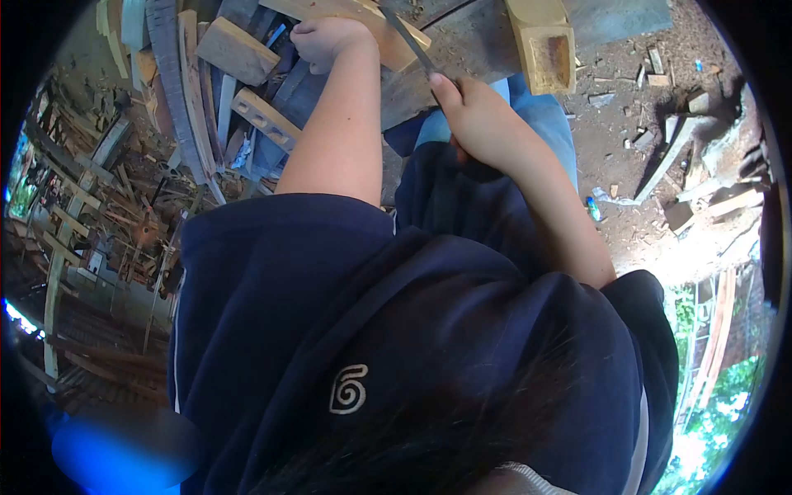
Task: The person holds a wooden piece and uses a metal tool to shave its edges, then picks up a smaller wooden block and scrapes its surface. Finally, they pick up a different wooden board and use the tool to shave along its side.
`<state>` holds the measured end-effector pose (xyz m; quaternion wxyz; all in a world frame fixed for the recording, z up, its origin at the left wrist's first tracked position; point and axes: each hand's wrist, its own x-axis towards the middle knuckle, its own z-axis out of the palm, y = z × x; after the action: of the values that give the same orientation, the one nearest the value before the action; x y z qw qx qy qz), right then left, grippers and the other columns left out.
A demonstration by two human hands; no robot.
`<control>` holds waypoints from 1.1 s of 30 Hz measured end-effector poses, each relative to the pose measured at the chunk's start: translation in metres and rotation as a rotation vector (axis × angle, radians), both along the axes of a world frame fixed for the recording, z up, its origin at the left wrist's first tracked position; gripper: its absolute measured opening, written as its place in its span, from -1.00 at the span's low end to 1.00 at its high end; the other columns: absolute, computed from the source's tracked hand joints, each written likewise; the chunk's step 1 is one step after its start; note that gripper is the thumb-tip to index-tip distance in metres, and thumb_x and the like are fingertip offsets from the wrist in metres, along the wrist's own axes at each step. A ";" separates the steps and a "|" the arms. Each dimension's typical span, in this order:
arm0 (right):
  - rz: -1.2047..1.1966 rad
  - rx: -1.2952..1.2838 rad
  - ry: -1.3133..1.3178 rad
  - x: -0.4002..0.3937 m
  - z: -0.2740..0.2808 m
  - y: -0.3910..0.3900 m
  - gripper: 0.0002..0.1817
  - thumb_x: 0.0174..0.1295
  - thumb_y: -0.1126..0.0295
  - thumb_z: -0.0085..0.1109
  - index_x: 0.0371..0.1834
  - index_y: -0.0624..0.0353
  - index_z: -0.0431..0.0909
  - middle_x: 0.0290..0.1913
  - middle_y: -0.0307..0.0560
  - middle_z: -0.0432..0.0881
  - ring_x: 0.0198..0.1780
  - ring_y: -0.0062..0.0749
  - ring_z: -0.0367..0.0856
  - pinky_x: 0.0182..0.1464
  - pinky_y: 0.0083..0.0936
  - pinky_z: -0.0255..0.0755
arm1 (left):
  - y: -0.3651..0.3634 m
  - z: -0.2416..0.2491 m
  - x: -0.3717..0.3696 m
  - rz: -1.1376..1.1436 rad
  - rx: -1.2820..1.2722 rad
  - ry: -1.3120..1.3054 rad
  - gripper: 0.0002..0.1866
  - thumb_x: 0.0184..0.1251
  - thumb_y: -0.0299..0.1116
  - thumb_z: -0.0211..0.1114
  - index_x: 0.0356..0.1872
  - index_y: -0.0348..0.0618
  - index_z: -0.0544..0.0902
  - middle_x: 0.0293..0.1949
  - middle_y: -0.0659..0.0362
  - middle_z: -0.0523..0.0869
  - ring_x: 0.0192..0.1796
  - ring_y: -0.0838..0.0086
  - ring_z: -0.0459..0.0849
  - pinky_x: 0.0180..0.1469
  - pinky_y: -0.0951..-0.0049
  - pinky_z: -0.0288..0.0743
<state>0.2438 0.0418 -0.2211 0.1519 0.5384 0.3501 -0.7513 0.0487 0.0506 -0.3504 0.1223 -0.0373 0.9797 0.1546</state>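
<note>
My left hand is curled into a fist beside and partly over a long pale wooden board at the top; whatever its fingers hold, if anything, is hidden. To its right, my right hand is closed around the lower end of a narrow dark metal tool. The tool slants up and left across the board, its far end cut off by the frame edge. Its grip is hidden in my palm.
A wooden block with a rectangular hollow stands right of my right hand. Left of my left arm lie a wood block, a piece with holes and long curved strips. Wood scraps litter the ground at right.
</note>
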 end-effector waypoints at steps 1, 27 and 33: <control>0.003 0.001 0.009 0.003 0.001 -0.001 -0.31 0.58 -0.10 -0.19 -0.12 0.51 0.52 -0.48 0.23 0.68 -0.53 -0.07 0.73 -0.34 -0.19 0.62 | 0.001 0.001 0.001 -0.010 -0.019 0.008 -0.43 0.68 -0.14 -0.38 0.11 -0.28 0.60 0.09 -0.03 0.73 0.11 -0.03 0.66 0.22 0.04 0.50; 0.107 0.027 -0.111 -0.009 0.021 0.012 -0.37 0.59 -0.10 -0.14 -0.17 0.43 0.47 -0.61 -0.05 0.53 -0.68 -0.32 0.56 -0.56 -0.35 0.45 | 0.003 0.010 0.005 -0.098 -0.110 0.023 -0.44 0.68 -0.15 -0.37 0.12 -0.28 0.60 0.06 -0.03 0.70 0.11 0.04 0.61 0.32 0.03 0.32; 0.124 0.014 -0.111 -0.013 0.018 0.011 -0.33 0.58 -0.11 -0.15 -0.24 0.45 0.48 -0.63 -0.03 0.54 -0.67 -0.29 0.57 -0.54 -0.30 0.46 | 0.004 0.014 0.004 -0.142 -0.133 -0.078 -0.37 0.69 -0.11 -0.48 0.30 -0.23 0.53 0.27 -0.07 0.61 0.32 -0.09 0.52 0.45 0.01 0.29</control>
<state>0.2305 0.0525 -0.2030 0.2136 0.5573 0.3792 -0.7071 0.0523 0.0542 -0.3365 0.1680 0.0182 0.9825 0.0787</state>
